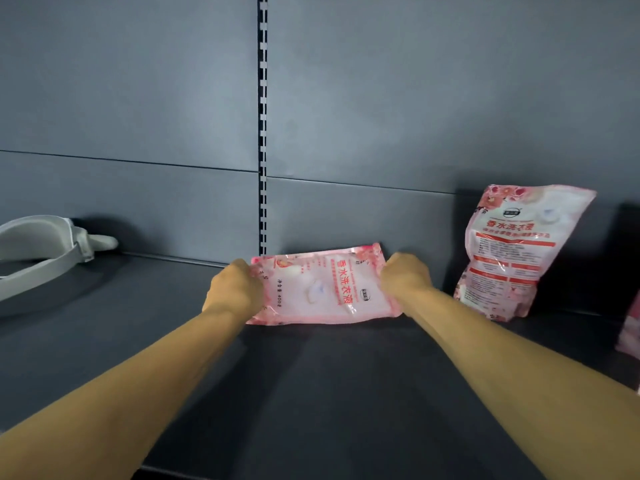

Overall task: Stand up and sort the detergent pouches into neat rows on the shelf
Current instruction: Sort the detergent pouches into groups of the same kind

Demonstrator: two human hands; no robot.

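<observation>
The pouch [325, 285] between the hands is glossy pink-and-white plastic film, crinkly with glare spots. Same shiny film on the upright pouch [519, 251] right of the hands. Shelf [311, 393] and back panel [138, 98] look like smooth matt grey painted metal.

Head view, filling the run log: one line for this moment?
both hands: left, right grip pink plastic detergent pouch sideways | second pouch upright | dark shelf

Shelf: your dark grey shelf [104, 341] runs back to a panelled wall.
Ten o'clock: a white headset [41, 251] lies on it.
Two o'clock: your upright pink pouch [512, 251] leans against the wall.
Three o'clock: another pouch [631, 330], cut by the frame.
</observation>
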